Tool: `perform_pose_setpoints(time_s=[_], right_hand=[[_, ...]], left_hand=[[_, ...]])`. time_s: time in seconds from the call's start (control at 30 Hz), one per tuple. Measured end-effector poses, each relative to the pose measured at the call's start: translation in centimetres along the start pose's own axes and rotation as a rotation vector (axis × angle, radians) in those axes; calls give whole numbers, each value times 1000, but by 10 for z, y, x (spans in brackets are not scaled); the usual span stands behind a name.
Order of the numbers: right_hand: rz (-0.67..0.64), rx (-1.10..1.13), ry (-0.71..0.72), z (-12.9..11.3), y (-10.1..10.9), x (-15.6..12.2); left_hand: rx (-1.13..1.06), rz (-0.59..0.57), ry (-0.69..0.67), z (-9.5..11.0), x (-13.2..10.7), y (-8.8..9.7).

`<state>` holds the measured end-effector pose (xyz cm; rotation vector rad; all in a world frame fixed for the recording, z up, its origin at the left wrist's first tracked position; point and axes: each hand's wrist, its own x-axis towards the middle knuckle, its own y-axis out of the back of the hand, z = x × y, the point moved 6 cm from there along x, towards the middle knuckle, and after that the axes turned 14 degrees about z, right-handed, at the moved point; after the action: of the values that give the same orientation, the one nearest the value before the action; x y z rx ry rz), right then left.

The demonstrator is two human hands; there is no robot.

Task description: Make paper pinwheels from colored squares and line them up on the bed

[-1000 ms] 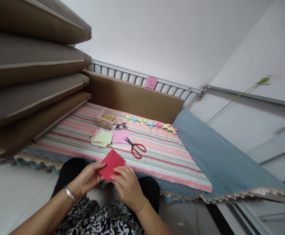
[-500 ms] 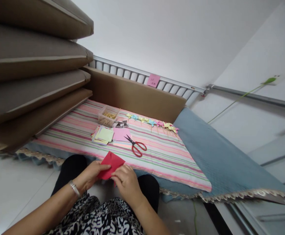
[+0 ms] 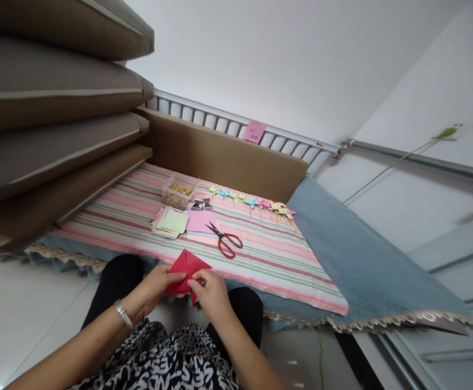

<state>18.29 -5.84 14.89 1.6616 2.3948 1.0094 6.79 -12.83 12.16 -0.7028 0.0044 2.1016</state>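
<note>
A folded red paper is held over my lap between both hands, close to the near edge of the striped cloth. My left hand, with a silver bracelet at the wrist, pinches its left side. My right hand pinches its lower right edge with thumb and fingers closed. Beyond the paper on the cloth lie red-handled scissors, a stack of coloured paper squares and a pink sheet.
A clear box of wooden sticks and a row of small paper pinwheels sit further back. Brown cushions are stacked at left, a cardboard panel stands behind, and a blue quilt lies at right.
Both hands have shifted their grip on the red paper and drawn closer together; the paper's shape has changed slightly. The camera view moved a little.
</note>
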Motion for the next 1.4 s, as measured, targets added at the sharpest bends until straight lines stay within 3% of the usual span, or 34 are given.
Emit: perform_pose_setpoints(time_s=[0.37, 0.57, 0.63, 0.77, 0.83, 1.13, 1.27, 1.4], right_hand=[[2, -37, -66, 3, -3, -1], [97, -6, 13, -16, 27, 14], [14, 107, -80, -14, 30, 21], [-320, 473, -427, -4, 9, 18], [-356, 567, -464, -3, 3, 16], [-287, 583, -450, -1, 3, 19], [-190, 618, -463, 1, 8, 23], [-51, 676, -446, 1, 7, 26]], left_hand=[[52, 29, -39, 2, 1, 0], [152, 16, -56, 8, 2, 1], [187, -36, -61, 11, 1, -1], [241, -117, -66, 14, -1, -7], [262, -138, -67, 15, -2, -9], [273, -126, -58, 25, 2, -14], [-12, -145, -60, 35, -5, -8], [-211, -172, -23, 22, -15, -12]])
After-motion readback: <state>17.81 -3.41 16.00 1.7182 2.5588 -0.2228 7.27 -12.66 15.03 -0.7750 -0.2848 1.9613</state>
